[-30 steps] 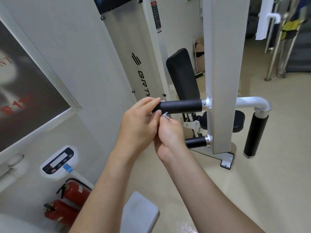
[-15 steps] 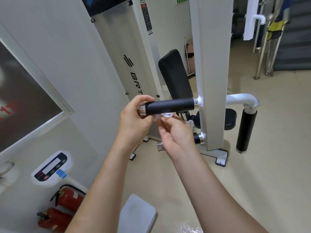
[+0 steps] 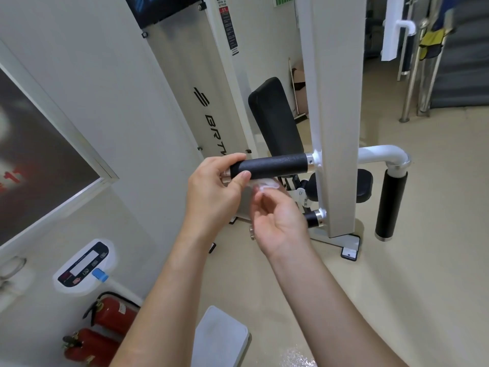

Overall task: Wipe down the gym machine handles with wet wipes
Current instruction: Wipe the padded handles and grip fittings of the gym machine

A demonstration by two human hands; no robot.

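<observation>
A black foam handle (image 3: 272,165) sticks out leftward from the white upright post (image 3: 336,115) of the gym machine. My left hand (image 3: 214,192) grips the handle's free end, fingers over the top and thumb on the front. Just under the handle my right hand (image 3: 277,215) pinches a small white wet wipe (image 3: 266,185) against the handle's underside. A second, shorter black handle (image 3: 312,219) lies lower on the post, mostly hidden behind my right hand. A third black handle (image 3: 390,205) hangs upright from a white elbow tube at the right.
The machine's black back pad (image 3: 272,117) and white weight-stack cover (image 3: 190,83) stand behind the handles. Two red fire extinguishers (image 3: 105,329) and a white scale console (image 3: 84,266) sit at lower left. A grey platform (image 3: 219,337) lies on the beige floor below my arms. Metal railings (image 3: 412,83) stand at far right.
My left hand slid off the top of the handle to its free end. My right hand with the wipe stayed under the handle while my view shifted slightly.
</observation>
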